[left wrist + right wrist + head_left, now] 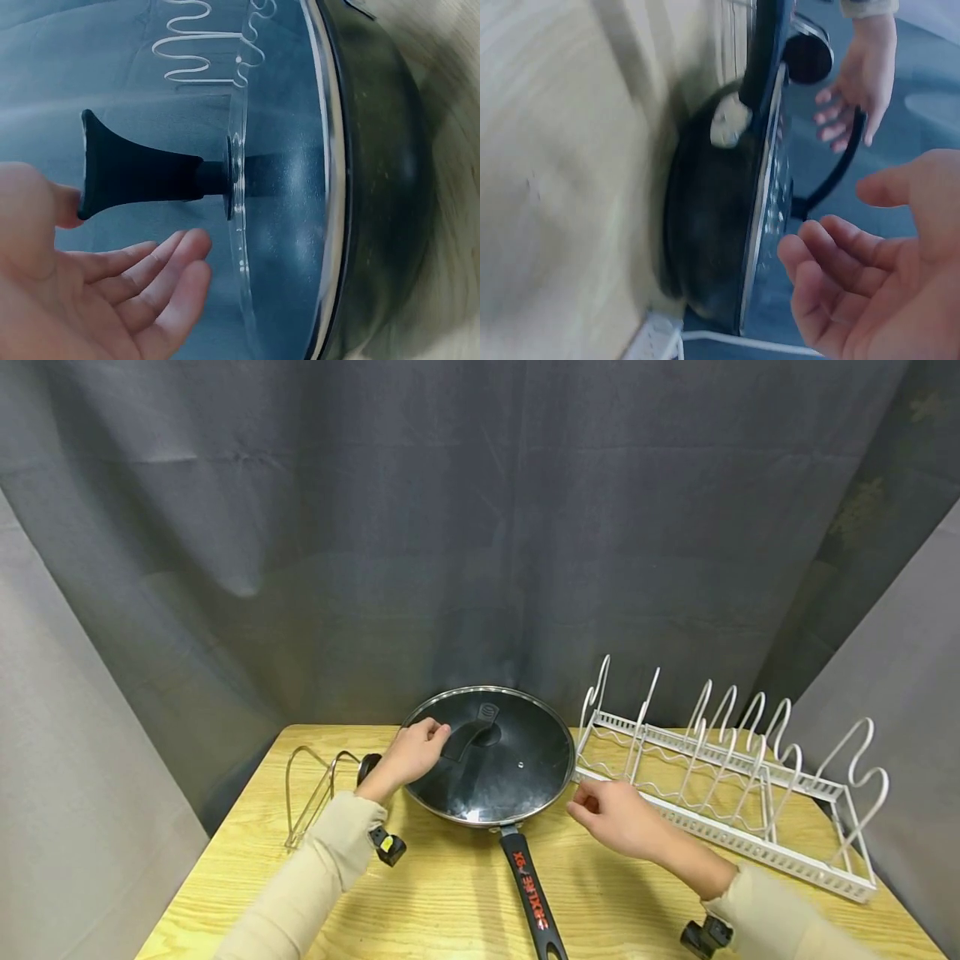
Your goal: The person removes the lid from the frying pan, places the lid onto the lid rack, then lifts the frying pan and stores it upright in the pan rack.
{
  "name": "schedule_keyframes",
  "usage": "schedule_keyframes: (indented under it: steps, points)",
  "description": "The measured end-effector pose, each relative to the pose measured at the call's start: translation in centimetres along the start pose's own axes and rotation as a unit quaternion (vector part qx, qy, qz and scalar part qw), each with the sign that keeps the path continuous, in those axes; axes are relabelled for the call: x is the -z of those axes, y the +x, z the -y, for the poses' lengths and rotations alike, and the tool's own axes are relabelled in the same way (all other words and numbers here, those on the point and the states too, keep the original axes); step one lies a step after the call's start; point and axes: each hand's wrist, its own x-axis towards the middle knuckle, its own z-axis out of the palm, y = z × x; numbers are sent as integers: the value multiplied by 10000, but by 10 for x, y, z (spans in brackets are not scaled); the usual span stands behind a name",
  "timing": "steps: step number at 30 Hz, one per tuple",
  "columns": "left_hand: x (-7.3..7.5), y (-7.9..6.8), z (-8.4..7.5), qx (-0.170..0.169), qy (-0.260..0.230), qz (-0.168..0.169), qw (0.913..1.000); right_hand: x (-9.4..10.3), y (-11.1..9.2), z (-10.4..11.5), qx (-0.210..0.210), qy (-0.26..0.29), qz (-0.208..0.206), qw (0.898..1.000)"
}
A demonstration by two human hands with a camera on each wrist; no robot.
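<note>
A black frying pan (712, 210) stands on the table under a glass lid (536, 785), its long handle (532, 893) pointing toward me. From the lid's middle rises a curved black lid knob (142, 165). My left hand (411, 752) is over the lid's left side; in the left wrist view its thumb is right at the knob's flared end, and the loosely bent fingers lie beside the knob without wrapping it. To the right of the pan hovers my right hand (622, 817), fingers relaxed and slightly bent, palm toward the pan, holding nothing.
A white wire rack (720, 785) with upright loops takes up the table's right side, close to the pan's rim. On the left stands a small metal wire stand (307, 810), with a black round piece (808, 58) near it. A grey curtain (480, 527) hangs behind the table.
</note>
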Motion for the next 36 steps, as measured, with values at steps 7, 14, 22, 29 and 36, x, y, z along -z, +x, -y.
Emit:
schedule_keyframes:
  steps: [7, 14, 22, 29, 36]
  points:
    - [-7, 6, 0, 497, -1248, 294, 9905, -19, -14, 14, -87, 622, 568, 9964]
    - [-11, 9, -3, 860, -1963, 382, 9760, -33, -28, 27, -539, 2007, 1414, 9679]
    - [-13, 10, -8, 1043, -2325, 441, 9660, -52, -42, 39, -1621, 3699, 2051, 8915]
    - [-14, 10, -11, 1188, -2624, 561, 9560, -63, -52, 49, -2209, 4554, 2197, 8340]
    - [-15, 12, -11, 1234, -2984, 724, 9437, -65, -56, 54, -2382, 5255, 2274, 7845]
